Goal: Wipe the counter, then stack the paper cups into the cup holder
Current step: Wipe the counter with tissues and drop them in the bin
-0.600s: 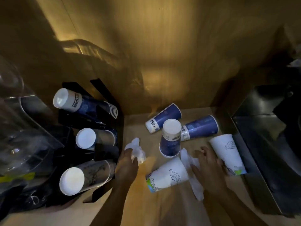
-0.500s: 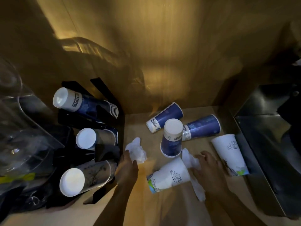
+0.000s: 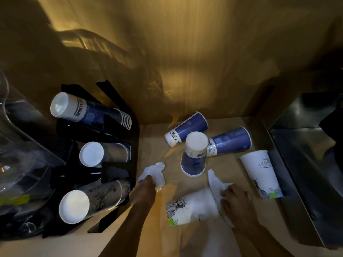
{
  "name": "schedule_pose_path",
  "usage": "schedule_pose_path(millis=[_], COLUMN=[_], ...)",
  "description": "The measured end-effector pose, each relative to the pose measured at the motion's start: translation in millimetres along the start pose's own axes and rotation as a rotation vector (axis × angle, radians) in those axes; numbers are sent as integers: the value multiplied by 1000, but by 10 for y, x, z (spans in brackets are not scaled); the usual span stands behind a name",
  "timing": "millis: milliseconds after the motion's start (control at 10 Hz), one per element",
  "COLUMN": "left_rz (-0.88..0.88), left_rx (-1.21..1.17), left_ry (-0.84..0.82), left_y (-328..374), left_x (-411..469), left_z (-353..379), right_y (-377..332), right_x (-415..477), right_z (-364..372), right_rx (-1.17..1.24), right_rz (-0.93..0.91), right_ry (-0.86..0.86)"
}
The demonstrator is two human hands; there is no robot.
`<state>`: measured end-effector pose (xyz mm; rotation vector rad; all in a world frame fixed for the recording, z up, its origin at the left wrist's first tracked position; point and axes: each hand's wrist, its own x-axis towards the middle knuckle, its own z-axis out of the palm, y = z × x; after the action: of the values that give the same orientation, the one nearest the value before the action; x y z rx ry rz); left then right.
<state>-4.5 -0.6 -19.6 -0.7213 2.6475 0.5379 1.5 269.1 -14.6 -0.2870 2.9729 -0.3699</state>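
hands each press a white tissue to the tabletop (image 3: 152, 236): right hand (image 3: 236, 201) lies flat, fingers spread over a tissue (image 3: 216, 182) beside a fallen white cup (image 3: 193, 209); left hand (image 3: 143, 191) is curled around a crumpled wad (image 3: 155, 173) just right of the holder (image 3: 118, 145). wiping well probably means sweeping in overlapping passes and nudging cups aside, since loose paper cups roll easily. further right lies another white cup (image 3: 261, 173). farther off, one blue cup (image 3: 194, 156) stands upside down, touching two blue cups on their sides (image 3: 187, 129) (image 3: 230, 141) near the wall. the black holder at left already carries three stacks, bases toward the camera.
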Motion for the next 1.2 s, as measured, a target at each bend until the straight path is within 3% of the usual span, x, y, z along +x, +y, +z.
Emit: schedule_pose_path(millis=[100,500,700,900,1100,1200], left_rz=[-28,51,98,58,24,27], left_rx=[-73,-577,-719,-849,-959,-969], left_ry=[13,366,493,628,758,804], left_y=[26,170,223,158,-112,-346], left_x=[-75,-495,-835,-1400,-2023,-2254], left_z=[6,-325,-490,-576,-643,-678], right_y=[90,181,69,47,-539,-859], right_x=[-15,142,116,139,-125,-324], right_z=[-7,-480,-733,-882,-1202,-1233], right_rx=[-3,126,300,133,500,580], right_rz=[14,70,-44,-247,-477,-551], right_ry=[57,260,422,322,633,638])
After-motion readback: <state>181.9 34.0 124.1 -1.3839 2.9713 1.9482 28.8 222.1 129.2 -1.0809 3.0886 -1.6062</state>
